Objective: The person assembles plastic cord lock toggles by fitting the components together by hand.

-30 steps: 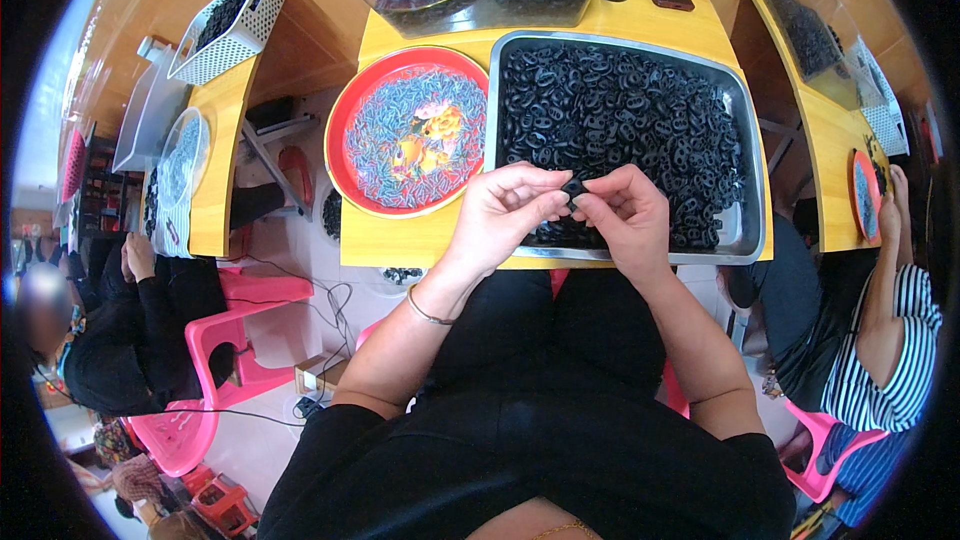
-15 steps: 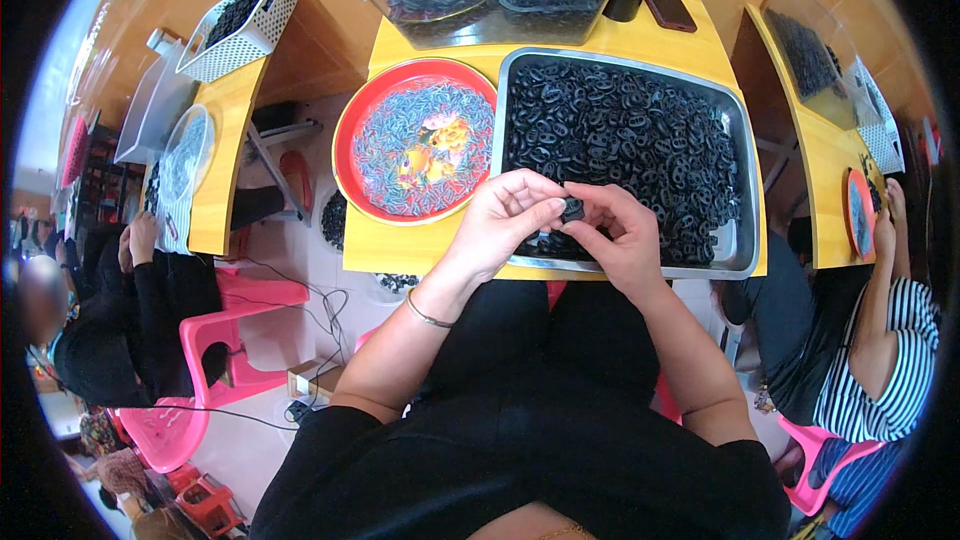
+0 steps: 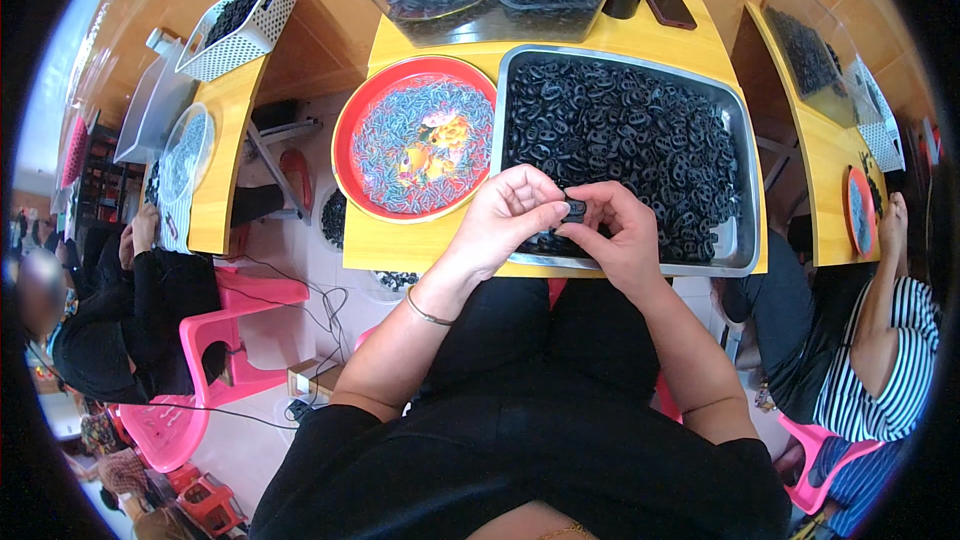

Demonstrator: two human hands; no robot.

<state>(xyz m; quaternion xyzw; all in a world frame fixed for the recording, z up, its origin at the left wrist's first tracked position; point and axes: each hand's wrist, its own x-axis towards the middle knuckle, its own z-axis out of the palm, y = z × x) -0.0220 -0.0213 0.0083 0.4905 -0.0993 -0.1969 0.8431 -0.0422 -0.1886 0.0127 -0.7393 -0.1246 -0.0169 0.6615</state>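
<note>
"Fingers (image 3: pixel 541 217) apart or together?"

"Clamped: my left hand (image 3: pixel 503 222) and my right hand (image 3: pixel 625 238) pinch one small black rounded plastic-looking piece (image 3: pixel 575 210) between them."

"Where's it held?"

"Over the near part of a rectangular silvery metal tray (image 3: pixel 738 235), heaped with small black oval pieces (image 3: pixel 620 135), many showing two holes."

"And around that?"

"Just left, a round red flower-printed dish (image 3: pixel 347 153), strewn with thin blue-grey bits (image 3: pixel 385 145); behind, a clear plastic bin (image 3: pixel 545 32) of black pieces, all on my yellow tabletop (image 3: pixel 400 255)."
</note>
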